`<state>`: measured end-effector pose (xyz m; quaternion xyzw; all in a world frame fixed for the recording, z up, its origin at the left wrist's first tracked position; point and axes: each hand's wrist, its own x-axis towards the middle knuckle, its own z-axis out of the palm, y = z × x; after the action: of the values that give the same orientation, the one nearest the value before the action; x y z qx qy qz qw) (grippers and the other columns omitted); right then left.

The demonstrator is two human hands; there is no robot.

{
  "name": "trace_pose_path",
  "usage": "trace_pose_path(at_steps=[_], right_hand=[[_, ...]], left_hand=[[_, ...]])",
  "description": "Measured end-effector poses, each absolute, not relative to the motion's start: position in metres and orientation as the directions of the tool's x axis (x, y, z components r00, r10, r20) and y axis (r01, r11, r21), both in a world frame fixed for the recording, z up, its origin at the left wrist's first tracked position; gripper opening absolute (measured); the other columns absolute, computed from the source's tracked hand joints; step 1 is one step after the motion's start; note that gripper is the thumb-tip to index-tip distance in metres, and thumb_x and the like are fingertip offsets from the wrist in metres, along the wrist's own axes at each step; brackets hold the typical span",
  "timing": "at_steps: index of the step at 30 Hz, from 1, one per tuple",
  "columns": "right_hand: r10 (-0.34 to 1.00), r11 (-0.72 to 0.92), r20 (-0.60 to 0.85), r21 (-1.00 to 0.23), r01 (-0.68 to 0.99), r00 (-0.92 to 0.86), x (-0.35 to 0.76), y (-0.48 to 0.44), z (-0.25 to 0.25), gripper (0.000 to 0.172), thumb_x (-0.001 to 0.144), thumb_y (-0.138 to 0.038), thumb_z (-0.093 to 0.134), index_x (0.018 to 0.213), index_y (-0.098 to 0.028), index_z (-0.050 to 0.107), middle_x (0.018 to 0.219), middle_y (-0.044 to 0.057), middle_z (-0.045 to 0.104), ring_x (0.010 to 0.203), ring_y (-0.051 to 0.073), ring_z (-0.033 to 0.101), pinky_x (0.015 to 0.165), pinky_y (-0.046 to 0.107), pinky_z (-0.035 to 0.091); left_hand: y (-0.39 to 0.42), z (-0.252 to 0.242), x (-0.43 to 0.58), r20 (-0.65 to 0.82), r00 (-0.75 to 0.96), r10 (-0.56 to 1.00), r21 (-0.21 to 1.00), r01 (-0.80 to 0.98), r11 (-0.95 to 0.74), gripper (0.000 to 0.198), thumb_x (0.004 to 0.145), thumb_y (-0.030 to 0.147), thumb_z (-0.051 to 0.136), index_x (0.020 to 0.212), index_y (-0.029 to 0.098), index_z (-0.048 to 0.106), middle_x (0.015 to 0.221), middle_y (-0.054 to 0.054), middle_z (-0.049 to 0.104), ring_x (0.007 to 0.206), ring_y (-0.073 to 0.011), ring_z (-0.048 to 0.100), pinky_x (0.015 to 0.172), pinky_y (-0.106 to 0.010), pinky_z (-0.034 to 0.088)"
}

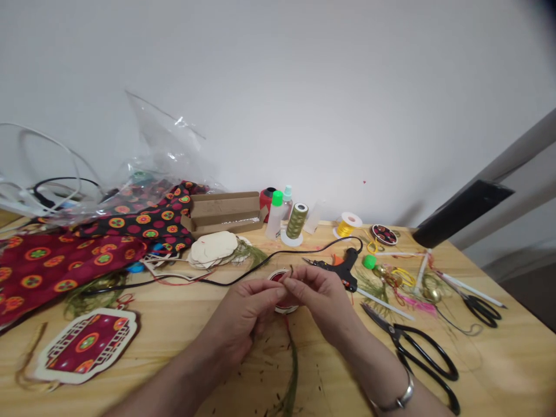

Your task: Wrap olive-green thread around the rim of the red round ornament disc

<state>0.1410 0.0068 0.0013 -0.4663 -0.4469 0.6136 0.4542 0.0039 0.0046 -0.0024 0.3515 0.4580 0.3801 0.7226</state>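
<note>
My left hand (pixel 243 304) and my right hand (pixel 319 295) meet in the middle of the table, thumbs and fingertips pinched close together. What sits between the fingertips is too small to make out. Right at the fingers is a small round ornament (pixel 286 304) with a dark red centre and a pale rim, partly covered by them. From its lower edge a red cord leads to a green thread tassel (pixel 292 359), which trails toward me. A black glue gun (pixel 347 269) lies just beyond my right hand, and black-handled scissors (pixel 419 347) lie beside my right forearm.
Patterned fabric (pixel 65 266) and a large fabric-faced ornament (pixel 89 341) lie on the left. A cardboard box (pixel 226 211), glue bottle (pixel 274 217), green thread spool (pixel 297 220) and yellow cord spool (pixel 348 223) line the back. Second scissors (pixel 480 310) lie right. The glue gun's black cable crosses the table.
</note>
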Motion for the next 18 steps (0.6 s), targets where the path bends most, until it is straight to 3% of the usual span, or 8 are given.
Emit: trace_pose_path(at_steps=[2, 5, 8, 15, 18], right_hand=[[0.965, -0.218, -0.190, -0.963, -0.156, -0.179, 0.141, 0.006, 0.004, 0.024, 0.066, -0.036, 0.065, 0.066, -0.014, 0.055, 0.059, 0.000, 0.058, 0.052, 0.013, 0.056, 0.050, 0.026, 0.047], [0.956, -0.228, -0.202, -0.968, -0.108, -0.210, 0.142, 0.007, 0.006, 0.022, 0.069, -0.035, 0.060, 0.065, -0.015, 0.052, 0.049, -0.004, 0.051, 0.038, 0.008, 0.046, 0.035, 0.018, 0.034], [0.973, -0.154, -0.139, -0.986, -0.067, -0.186, 0.144, 0.009, 0.006, 0.021, 0.070, -0.031, 0.059, 0.060, -0.015, 0.050, 0.046, -0.006, 0.044, 0.037, 0.004, 0.033, 0.036, 0.016, 0.023], [0.975, -0.089, -0.091, -0.996, 0.016, -0.203, 0.149, 0.009, 0.011, 0.021, 0.071, -0.031, 0.058, 0.060, -0.014, 0.052, 0.049, -0.006, 0.041, 0.043, 0.004, 0.030, 0.039, 0.017, 0.022], [0.962, -0.114, -0.117, -0.993, 0.028, -0.247, 0.150, 0.009, 0.014, 0.022, 0.072, -0.033, 0.058, 0.065, -0.012, 0.059, 0.049, -0.004, 0.046, 0.044, 0.005, 0.037, 0.041, 0.017, 0.028]], left_hand=[[0.004, -0.003, 0.004, -0.394, 0.304, 0.867, 0.858, -0.216, 0.466, 0.015, 0.064, 0.028, 0.068, 0.067, 0.013, 0.068, 0.051, 0.002, 0.059, 0.035, -0.0020, 0.026, 0.035, -0.019, 0.009], [0.005, -0.002, 0.003, -0.370, 0.341, 0.864, 0.872, -0.193, 0.450, 0.013, 0.066, 0.027, 0.066, 0.063, 0.014, 0.068, 0.051, 0.001, 0.059, 0.037, -0.0028, 0.029, 0.036, -0.019, 0.011], [0.006, -0.001, 0.002, -0.382, 0.326, 0.865, 0.878, -0.163, 0.449, 0.012, 0.065, 0.026, 0.067, 0.061, 0.015, 0.068, 0.045, 0.004, 0.056, 0.034, -0.0021, 0.025, 0.035, -0.019, 0.010], [0.005, 0.000, 0.002, -0.413, 0.303, 0.859, 0.864, -0.167, 0.474, 0.013, 0.062, 0.028, 0.068, 0.064, 0.015, 0.069, 0.050, 0.003, 0.059, 0.033, -0.0014, 0.023, 0.034, -0.019, 0.010], [0.005, 0.001, 0.003, -0.404, 0.305, 0.863, 0.863, -0.186, 0.470, 0.014, 0.064, 0.028, 0.068, 0.064, 0.015, 0.069, 0.049, 0.003, 0.057, 0.034, -0.0015, 0.023, 0.035, -0.018, 0.011]])
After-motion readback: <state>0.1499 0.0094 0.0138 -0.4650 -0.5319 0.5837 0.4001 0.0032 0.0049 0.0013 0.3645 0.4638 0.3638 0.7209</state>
